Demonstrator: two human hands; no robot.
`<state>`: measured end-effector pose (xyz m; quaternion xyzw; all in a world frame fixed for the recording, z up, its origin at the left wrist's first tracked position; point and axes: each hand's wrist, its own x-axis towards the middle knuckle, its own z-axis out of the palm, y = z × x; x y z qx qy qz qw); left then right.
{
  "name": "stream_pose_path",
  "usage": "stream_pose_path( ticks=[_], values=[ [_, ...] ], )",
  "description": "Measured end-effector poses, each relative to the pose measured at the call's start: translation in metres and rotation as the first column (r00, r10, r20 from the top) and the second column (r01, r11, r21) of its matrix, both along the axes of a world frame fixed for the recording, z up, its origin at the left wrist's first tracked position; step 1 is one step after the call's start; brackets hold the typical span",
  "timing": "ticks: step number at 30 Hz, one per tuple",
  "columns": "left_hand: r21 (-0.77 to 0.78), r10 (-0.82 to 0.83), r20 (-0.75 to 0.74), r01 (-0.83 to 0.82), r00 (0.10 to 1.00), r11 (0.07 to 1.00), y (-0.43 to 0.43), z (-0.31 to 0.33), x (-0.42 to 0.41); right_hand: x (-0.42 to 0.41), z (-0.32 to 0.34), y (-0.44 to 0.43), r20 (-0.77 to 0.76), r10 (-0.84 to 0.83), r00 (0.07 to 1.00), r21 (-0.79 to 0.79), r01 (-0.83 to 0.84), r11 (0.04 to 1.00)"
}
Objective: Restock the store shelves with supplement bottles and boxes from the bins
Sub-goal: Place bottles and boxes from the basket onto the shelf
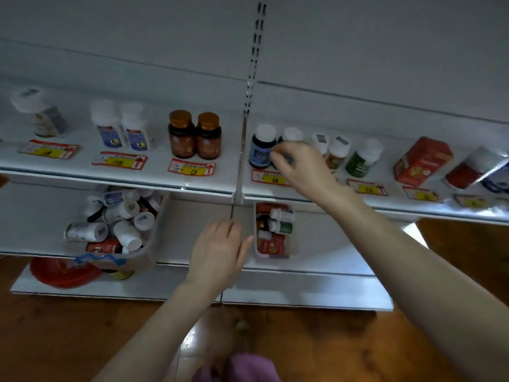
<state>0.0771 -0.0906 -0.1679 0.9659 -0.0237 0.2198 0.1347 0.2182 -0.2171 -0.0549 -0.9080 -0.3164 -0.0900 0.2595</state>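
My right hand (pixel 298 168) is up at the white shelf (pixel 154 172), its fingers curled round a dark blue bottle with a white cap (pixel 292 135). That bottle stands just right of a matching blue bottle (pixel 261 147). My left hand (pixel 217 252) hovers lower down, fingers relaxed and empty, between two bins on the shelf below. The left bin (pixel 132 261) is piled with white-capped bottles. The smaller right bin (pixel 294 238) holds bottles and red boxes.
Along the shelf stand two amber bottles (pixel 194 136), white bottles (pixel 121 126), a green bottle (pixel 362 158) and a red box (pixel 421 161), with price tags at the front edge. A slotted upright (pixel 254 64) divides the bays. A red lid (pixel 63 272) lies on the bottom shelf above wood floor.
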Motion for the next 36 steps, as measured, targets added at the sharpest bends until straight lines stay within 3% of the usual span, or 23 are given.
stream_pose_path(
  ticks=[6, 16, 23, 27, 36],
  values=[
    [-0.025, -0.153, -0.135, 0.151, 0.979, 0.988, -0.048, -0.034, -0.005, -0.026, -0.026, -0.078, -0.033, -0.140, 0.990, -0.055, 0.138, 0.989],
    [0.020, -0.136, -0.406, 0.158, 0.904, 0.987, -0.072, -0.121, 0.031, -0.025, -0.124, -0.125, -0.347, -0.212, 0.914, -0.108, 0.185, 0.977],
    [0.077, -0.013, -0.462, 0.054, 0.887, 0.996, -0.071, -0.208, 0.091, 0.037, -0.238, -0.126, -0.418, -0.200, 0.886, -0.225, 0.112, 0.968],
    [0.054, -0.025, -0.478, 0.058, 0.878, 0.997, -0.078, -0.255, 0.121, 0.079, -0.295, -0.120, -0.447, -0.226, 0.866, -0.305, 0.090, 0.948],
    [0.022, -0.023, -0.449, 0.037, 0.893, 0.999, -0.071, -0.325, 0.137, 0.164, -0.359, -0.088, -0.425, -0.201, 0.883, -0.387, 0.024, 0.922]
  ],
)
